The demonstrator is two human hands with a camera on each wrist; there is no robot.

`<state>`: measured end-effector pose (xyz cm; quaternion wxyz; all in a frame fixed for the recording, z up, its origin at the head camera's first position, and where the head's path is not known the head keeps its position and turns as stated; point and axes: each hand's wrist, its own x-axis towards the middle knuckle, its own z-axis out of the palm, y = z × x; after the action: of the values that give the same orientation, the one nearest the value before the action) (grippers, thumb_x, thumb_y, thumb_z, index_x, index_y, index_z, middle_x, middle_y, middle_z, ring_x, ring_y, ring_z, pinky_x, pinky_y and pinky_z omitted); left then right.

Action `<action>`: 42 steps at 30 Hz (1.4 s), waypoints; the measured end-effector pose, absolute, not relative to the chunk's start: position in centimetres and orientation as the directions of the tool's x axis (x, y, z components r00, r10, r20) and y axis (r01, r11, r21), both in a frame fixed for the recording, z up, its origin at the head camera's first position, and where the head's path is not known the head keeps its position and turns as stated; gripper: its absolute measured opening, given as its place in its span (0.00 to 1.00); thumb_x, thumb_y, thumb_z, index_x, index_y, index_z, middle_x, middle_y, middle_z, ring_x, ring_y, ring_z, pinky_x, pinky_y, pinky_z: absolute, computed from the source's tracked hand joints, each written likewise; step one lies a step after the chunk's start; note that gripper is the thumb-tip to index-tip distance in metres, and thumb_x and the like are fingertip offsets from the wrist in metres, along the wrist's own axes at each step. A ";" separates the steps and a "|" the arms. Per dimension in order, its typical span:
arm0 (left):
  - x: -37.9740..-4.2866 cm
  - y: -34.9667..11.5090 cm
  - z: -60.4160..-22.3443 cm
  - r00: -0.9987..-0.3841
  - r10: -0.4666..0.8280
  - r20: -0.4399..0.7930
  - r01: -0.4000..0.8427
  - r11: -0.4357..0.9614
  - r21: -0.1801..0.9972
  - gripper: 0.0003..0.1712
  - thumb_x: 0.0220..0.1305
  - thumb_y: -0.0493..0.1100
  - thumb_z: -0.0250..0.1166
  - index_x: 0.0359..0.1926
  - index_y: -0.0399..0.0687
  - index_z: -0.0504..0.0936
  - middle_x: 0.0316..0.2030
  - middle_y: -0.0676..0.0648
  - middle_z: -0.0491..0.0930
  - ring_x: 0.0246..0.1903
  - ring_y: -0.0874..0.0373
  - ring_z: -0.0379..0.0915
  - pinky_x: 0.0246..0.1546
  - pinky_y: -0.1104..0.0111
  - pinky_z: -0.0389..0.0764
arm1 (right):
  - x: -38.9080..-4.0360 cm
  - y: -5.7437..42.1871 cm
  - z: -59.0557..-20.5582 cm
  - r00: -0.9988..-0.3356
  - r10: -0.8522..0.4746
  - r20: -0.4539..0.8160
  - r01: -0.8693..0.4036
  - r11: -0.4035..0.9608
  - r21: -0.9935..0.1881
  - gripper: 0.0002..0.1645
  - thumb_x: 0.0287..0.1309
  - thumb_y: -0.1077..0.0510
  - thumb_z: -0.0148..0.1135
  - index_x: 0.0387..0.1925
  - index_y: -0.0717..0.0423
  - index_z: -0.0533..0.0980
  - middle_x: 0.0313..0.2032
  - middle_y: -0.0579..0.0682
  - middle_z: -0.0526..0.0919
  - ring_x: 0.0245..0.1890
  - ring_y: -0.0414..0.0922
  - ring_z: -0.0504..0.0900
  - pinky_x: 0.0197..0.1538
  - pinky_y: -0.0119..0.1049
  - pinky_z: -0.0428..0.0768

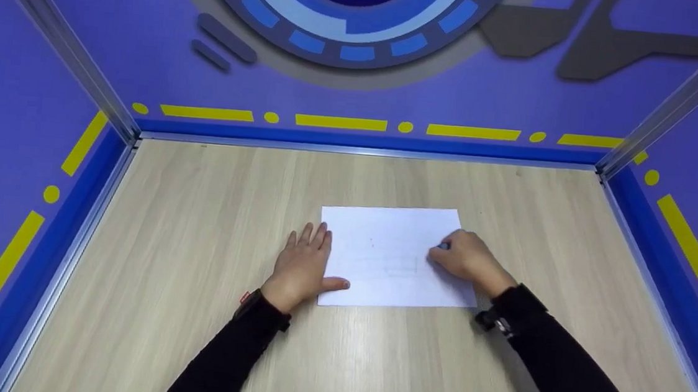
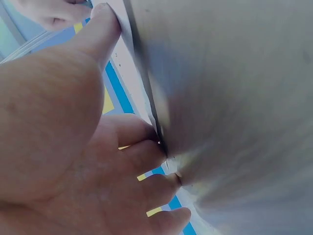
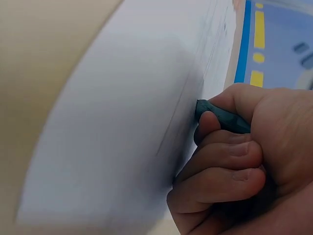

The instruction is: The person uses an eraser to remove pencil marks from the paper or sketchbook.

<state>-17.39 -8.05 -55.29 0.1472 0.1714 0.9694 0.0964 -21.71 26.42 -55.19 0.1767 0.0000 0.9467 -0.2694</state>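
A white sheet of paper [image 1: 384, 224] lies on the wooden table, with faint grey pencil lines and a few small dark specks on it. My left hand [image 1: 301, 270] is spread flat at the sheet's left edge, its thumb resting on the paper. Near the right edge, my right hand [image 1: 466, 255] pinches a small blue-green block, apparently an eraser [image 3: 222, 116], between thumb and curled fingers. The eraser's blunt end is at the paper in the right wrist view; whether it touches cannot be told. Most of the eraser is hidden in the hand.
The light wooden table [image 1: 198, 209] is bounded by purple-blue panels [image 1: 116, 72] with yellow markings on the left, back and right. Metal rails [image 1: 365, 151] run along the table's edges. Dark bands with small devices [image 1: 495, 319] sit on both wrists.
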 end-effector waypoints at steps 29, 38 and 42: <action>-17.6 -8.4 -55.0 -0.891 0.367 -0.267 0.312 0.923 0.226 0.69 0.65 0.78 0.70 0.87 0.34 0.57 0.89 0.34 0.51 0.89 0.33 0.45 0.88 0.38 0.49 | -21.8 20.8 -54.3 -0.931 -0.157 -0.329 0.038 0.855 -0.517 0.24 0.70 0.46 0.62 0.19 0.49 0.71 0.22 0.45 0.69 0.25 0.45 0.70 0.31 0.38 0.69; -17.4 -8.3 -55.1 -0.899 0.368 -0.237 0.321 0.922 0.215 0.68 0.64 0.77 0.71 0.86 0.34 0.60 0.88 0.34 0.55 0.88 0.34 0.49 0.88 0.38 0.52 | -22.0 11.3 -54.5 -0.910 -0.287 -0.299 -0.115 0.868 -0.483 0.21 0.67 0.48 0.62 0.18 0.49 0.73 0.26 0.50 0.79 0.32 0.50 0.78 0.40 0.45 0.78; -17.5 -8.2 -55.1 -0.897 0.369 -0.244 0.322 0.922 0.214 0.68 0.64 0.77 0.71 0.86 0.34 0.60 0.88 0.35 0.54 0.88 0.34 0.48 0.88 0.38 0.51 | -22.1 9.1 -55.0 -0.908 -0.287 -0.304 -0.118 0.873 -0.472 0.24 0.68 0.48 0.64 0.16 0.48 0.72 0.26 0.50 0.79 0.34 0.51 0.78 0.41 0.46 0.78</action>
<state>-17.50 -8.16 -55.11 0.1411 0.1781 0.9702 0.0843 -22.14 9.14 -54.98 0.1856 -0.1064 0.9499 -0.2279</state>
